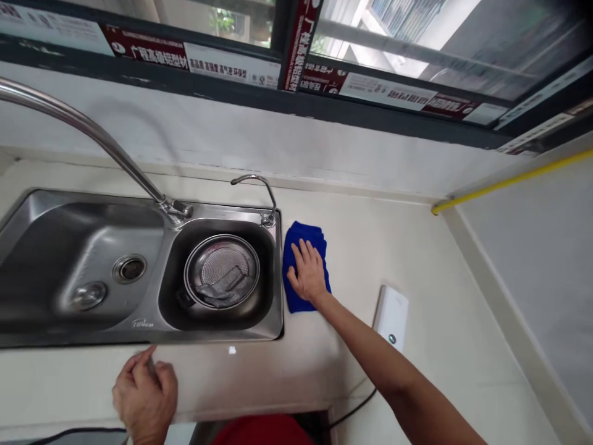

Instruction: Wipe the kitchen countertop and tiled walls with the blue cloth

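Right hand [308,272] lying flat, fingers spread, pressing on a bunched blue cloth [303,238] without gripping it. The cloth rests on the pale countertop [445,371], just beside the steel double sink [208,334], whose smaller basin holds a round strainer [221,272]. A white box [391,315] lies near the right forearm. Left hand [144,395], fingers half curled and blurred, is at the sink's front edge; whether it holds anything cannot be told.

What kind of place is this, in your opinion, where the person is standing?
This is probably a kitchen, likely in a home: there is a double steel sink with a tall curved faucet, a round mesh strainer in the smaller basin, and a blue cloth on the counter.
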